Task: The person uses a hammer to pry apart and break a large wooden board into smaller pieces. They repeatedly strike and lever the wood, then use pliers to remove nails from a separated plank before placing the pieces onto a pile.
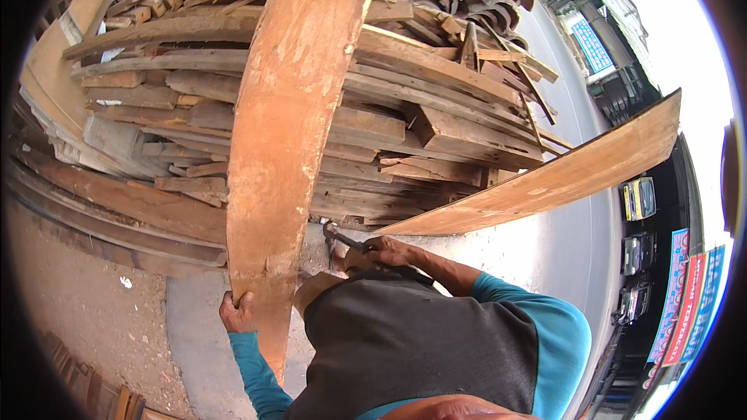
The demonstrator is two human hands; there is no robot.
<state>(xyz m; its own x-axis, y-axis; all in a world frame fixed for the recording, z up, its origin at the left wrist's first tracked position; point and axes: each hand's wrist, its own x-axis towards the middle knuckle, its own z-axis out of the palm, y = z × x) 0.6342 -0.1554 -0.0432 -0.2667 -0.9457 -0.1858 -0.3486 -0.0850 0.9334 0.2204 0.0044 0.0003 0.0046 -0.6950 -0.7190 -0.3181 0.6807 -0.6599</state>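
Note:
A long, wide reddish-brown wooden plank [288,101] stands upright in front of me, its lower end beside my left leg. My left hand [236,312] is closed on the plank's left edge, low down, with the thumb on its face. Held near my waist, my right hand [387,251] is closed round a dark bar-like tool [344,239] with a wider, bent end pointing left. I cannot make out the tool's exact kind. My right fingers are partly hidden. Another thin board [545,167] slants up to the right of the stack.
Behind the plank rises a large stack of used timber [436,136]. Curved roof tiles [498,0] sit on top at the back. Plywood sheets [58,78] lean at the left. A road [580,264] runs along the right, with parked vehicles [638,202] and signs [685,303] beyond.

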